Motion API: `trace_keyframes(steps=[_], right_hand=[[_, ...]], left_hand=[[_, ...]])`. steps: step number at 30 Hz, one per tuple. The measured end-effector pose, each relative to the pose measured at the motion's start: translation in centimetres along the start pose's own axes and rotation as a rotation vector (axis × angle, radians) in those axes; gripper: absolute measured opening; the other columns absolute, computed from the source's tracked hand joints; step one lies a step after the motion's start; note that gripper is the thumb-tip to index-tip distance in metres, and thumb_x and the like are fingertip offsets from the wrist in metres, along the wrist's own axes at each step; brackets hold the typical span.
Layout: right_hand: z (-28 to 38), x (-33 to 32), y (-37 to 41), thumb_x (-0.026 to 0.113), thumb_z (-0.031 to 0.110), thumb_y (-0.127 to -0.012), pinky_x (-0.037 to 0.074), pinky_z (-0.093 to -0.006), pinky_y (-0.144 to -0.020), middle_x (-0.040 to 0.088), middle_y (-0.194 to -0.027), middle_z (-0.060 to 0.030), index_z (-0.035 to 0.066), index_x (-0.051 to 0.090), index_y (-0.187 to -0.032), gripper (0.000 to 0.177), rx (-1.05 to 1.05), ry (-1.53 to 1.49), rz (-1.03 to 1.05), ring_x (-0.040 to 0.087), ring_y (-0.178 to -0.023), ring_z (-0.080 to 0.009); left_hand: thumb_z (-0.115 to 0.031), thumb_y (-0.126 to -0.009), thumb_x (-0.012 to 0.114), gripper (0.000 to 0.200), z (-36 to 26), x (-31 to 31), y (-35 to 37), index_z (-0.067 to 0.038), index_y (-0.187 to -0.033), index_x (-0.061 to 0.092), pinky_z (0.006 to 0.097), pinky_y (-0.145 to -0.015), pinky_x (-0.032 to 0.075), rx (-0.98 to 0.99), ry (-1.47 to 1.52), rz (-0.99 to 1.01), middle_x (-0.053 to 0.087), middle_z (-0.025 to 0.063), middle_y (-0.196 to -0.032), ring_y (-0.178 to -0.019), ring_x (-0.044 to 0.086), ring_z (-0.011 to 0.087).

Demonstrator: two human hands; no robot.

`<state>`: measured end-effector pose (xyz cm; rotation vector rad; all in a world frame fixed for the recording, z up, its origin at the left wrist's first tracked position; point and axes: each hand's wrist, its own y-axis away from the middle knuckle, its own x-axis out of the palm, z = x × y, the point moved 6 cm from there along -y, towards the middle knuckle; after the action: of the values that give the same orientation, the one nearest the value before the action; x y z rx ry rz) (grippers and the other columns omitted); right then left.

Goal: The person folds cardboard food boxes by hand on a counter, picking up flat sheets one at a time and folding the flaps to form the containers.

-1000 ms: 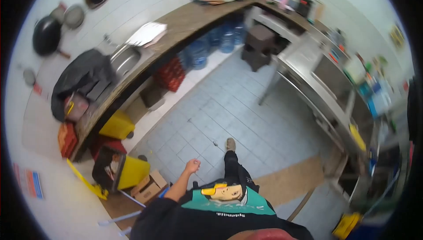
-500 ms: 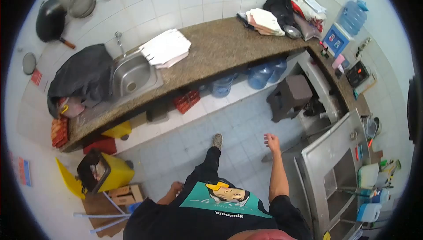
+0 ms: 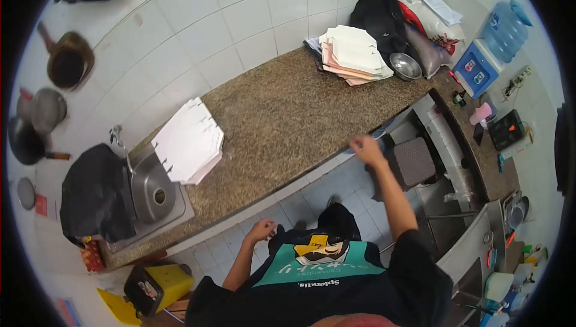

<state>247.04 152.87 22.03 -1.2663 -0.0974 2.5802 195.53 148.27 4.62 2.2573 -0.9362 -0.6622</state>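
Note:
My right hand (image 3: 366,149) is over the front edge of the brown stone counter (image 3: 270,123), its fingers loosely bent and nothing visible in them. Lower down, in front of my body, my left hand (image 3: 261,231) hangs with its fingers slightly curled, also holding nothing I can see. On the counter by the sink lies a stack of flat white cardboard sheets (image 3: 189,141). Farther right, a second stack of cut cardboard sheets (image 3: 354,54) rests beside a metal bowl (image 3: 405,66). Neither hand touches a stack.
A metal sink (image 3: 153,192) with a dark cloth (image 3: 96,195) beside it is at left. A black backpack (image 3: 379,18) and a water dispenser (image 3: 477,69) stand at the back right. Below are a brown stool (image 3: 414,162) and a yellow bin (image 3: 171,282).
I have moved closer to the counter, and the cardboard stacks appear nearer. My right hand has come up to the counter edge with its fingers less spread. My left hand has moved forward.

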Motion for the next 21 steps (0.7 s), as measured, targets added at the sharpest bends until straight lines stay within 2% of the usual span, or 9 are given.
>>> trace_keyframes(steps=[3, 8, 10, 12, 16, 17, 18, 20, 21], right_hand=[[-4.3, -4.2, -13.9, 0.07, 0.028, -0.089, 0.051, -0.0488, -0.089, 0.071, -0.104, -0.0203, 0.006, 0.074, -0.104, 0.027, -0.095, 0.13, -0.204, 0.066, -0.102, -0.0402], [-12.0, -6.0, -29.5, 0.076, 0.046, -0.086, 0.047, -0.0521, -0.1, 0.057, -0.139, -0.0181, 0.013, 0.06, -0.136, 0.062, -0.172, 0.37, -0.225, 0.052, -0.126, -0.0428], [-13.8, -5.3, -32.4, 0.076, 0.06, -0.079, 0.044, -0.0547, -0.106, 0.048, -0.151, -0.0166, 0.02, 0.052, -0.146, 0.081, -0.111, 0.607, 0.086, 0.047, -0.131, -0.0457], [-18.6, -3.2, -35.6, 0.074, 0.068, -0.075, 0.041, -0.0563, -0.11, 0.045, -0.155, -0.0167, 0.023, 0.057, -0.143, 0.084, -0.172, 0.37, 0.261, 0.046, -0.132, -0.049], [-18.3, -4.6, -35.1, 0.072, 0.059, -0.084, 0.041, -0.0539, -0.11, 0.054, -0.146, -0.0204, 0.019, 0.064, -0.136, 0.067, -0.38, 0.335, 0.288, 0.053, -0.127, -0.0455], [-18.0, -5.0, -35.0, 0.074, 0.051, -0.085, 0.043, -0.0513, -0.108, 0.065, -0.132, -0.0198, 0.017, 0.073, -0.123, 0.051, -0.474, 0.236, 0.213, 0.059, -0.122, -0.0412], [-18.0, -5.7, -35.4, 0.074, 0.051, -0.085, 0.043, -0.0513, -0.108, 0.065, -0.132, -0.0198, 0.017, 0.073, -0.123, 0.051, -0.457, 0.238, 0.199, 0.059, -0.122, -0.0412], [-18.1, -7.0, -35.9, 0.078, 0.044, -0.082, 0.051, -0.047, -0.097, 0.075, -0.107, -0.016, 0.013, 0.08, -0.104, 0.038, -0.205, 0.018, 0.379, 0.068, -0.105, -0.0355], [-18.7, -7.4, -36.4, 0.08, 0.036, -0.08, 0.055, -0.0434, -0.08, 0.077, -0.086, -0.0123, 0.009, 0.081, -0.089, 0.029, -0.079, -0.1, 0.3, 0.072, -0.084, -0.033]], left_hand=[[-0.037, -0.101, 0.063, 0.036, -13.0, -1.1, -2.5, -0.004, -0.117, 0.063, 0.0312, -0.057, 0.054, 0.158, 0.008, -0.057, 0.072, 0.01, -0.09, -0.07, 0.068, 0.0176], [-0.024, -0.101, 0.064, 0.026, -24.5, 1.3, -8.8, -0.002, -0.116, 0.063, 0.0284, -0.068, 0.054, 0.335, 0.186, -0.382, 0.07, 0.0077, -0.09, -0.075, 0.067, 0.014], [-0.024, -0.101, 0.064, 0.027, -28.2, 3.4, -11.0, -0.002, -0.117, 0.063, 0.0292, -0.069, 0.054, 0.276, 0.3, -0.376, 0.07, 0.0079, -0.091, -0.077, 0.067, 0.014], [-0.023, -0.101, 0.064, 0.026, -31.2, 5.4, -13.5, -0.003, -0.118, 0.064, 0.029, -0.068, 0.053, 0.253, 0.262, -0.368, 0.071, 0.0073, -0.093, -0.081, 0.067, 0.0133], [-0.024, -0.1, 0.066, 0.028, -36.3, 8.3, -16.9, -0.003, -0.119, 0.065, 0.0316, -0.074, 0.054, 0.203, 0.24, -0.314, 0.072, 0.0085, -0.095, -0.087, 0.068, 0.0155], [-0.025, -0.1, 0.066, 0.029, -37.7, 8.3, -17.6, -0.003, -0.12, 0.065, 0.0329, -0.077, 0.054, 0.181, 0.186, -0.327, 0.072, 0.0096, -0.096, -0.089, 0.069, 0.0172], [-0.025, -0.1, 0.066, 0.029, -39.0, 8.2, -18.1, -0.003, -0.12, 0.065, 0.0329, -0.077, 0.054, 0.188, 0.169, -0.313, 0.072, 0.0096, -0.096, -0.089, 0.069, 0.0172], [-0.026, -0.098, 0.068, 0.032, -41.0, 8.3, -18.5, -0.002, -0.119, 0.065, 0.0351, -0.081, 0.054, 0.155, 0.018, -0.345, 0.073, 0.012, -0.097, -0.089, 0.07, 0.0211], [-0.027, -0.097, 0.069, 0.033, -41.7, 8.4, -18.7, -0.002, -0.119, 0.066, 0.0364, -0.082, 0.054, 0.159, 0.019, -0.346, 0.073, 0.0129, -0.098, -0.09, 0.07, 0.0228]])
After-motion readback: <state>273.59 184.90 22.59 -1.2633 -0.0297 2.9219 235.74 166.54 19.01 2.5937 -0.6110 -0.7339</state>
